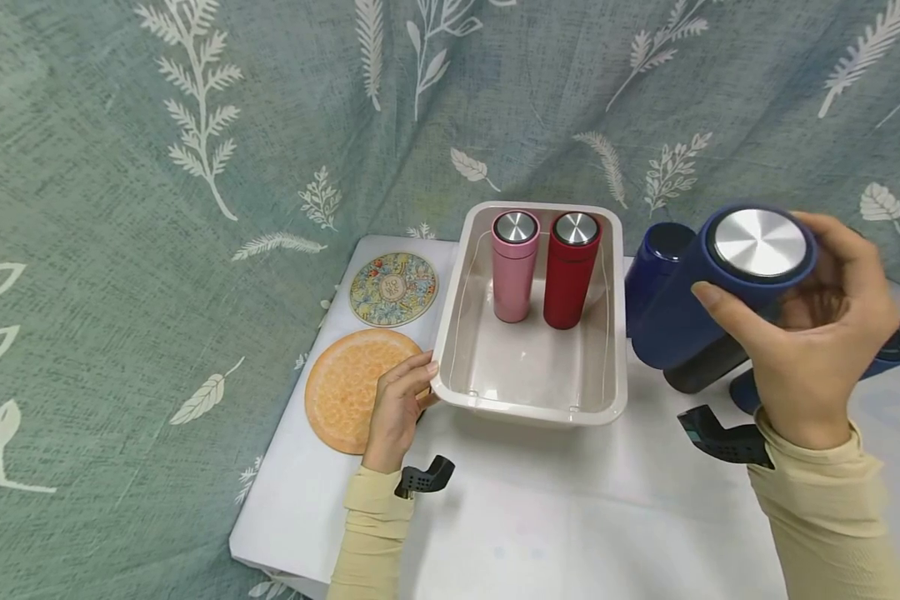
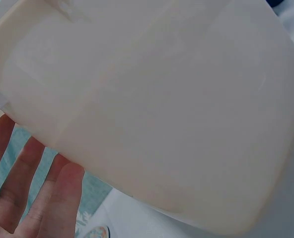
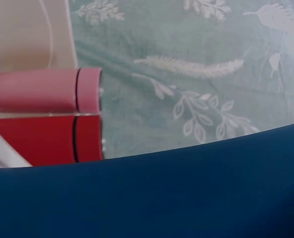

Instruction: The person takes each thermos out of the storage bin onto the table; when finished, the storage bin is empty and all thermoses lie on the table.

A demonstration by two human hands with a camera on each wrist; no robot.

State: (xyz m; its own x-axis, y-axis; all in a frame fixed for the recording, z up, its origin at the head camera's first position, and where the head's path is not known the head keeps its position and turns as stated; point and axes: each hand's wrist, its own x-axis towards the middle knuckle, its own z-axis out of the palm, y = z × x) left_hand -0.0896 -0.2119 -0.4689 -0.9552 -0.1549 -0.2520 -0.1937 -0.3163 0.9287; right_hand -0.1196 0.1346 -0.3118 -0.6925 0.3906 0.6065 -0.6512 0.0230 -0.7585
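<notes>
My right hand (image 1: 821,342) grips a large dark blue flask (image 1: 690,292) near its silver-topped lid, thumb on the near side. The flask leans, its base pointing down and left beside the bin; in the right wrist view its blue side (image 3: 147,198) fills the lower part. With my left hand (image 1: 397,408) I hold the front left corner of a white plastic bin (image 1: 528,408), fingertips at its rim. The left wrist view shows several fingers (image 2: 62,198) against the bin's pale outer wall (image 2: 177,109). Inside the bin, a pink flask (image 1: 513,275) and a red flask (image 1: 570,283) stand upright side by side.
Right of the bin stands another blue flask (image 1: 667,242), with a black cylinder (image 1: 701,367) in front and a further blue bottle (image 1: 898,348) partly behind my right hand. A patterned round mat (image 1: 393,289) and an orange round mat (image 1: 345,392) lie left on the white table (image 1: 525,517).
</notes>
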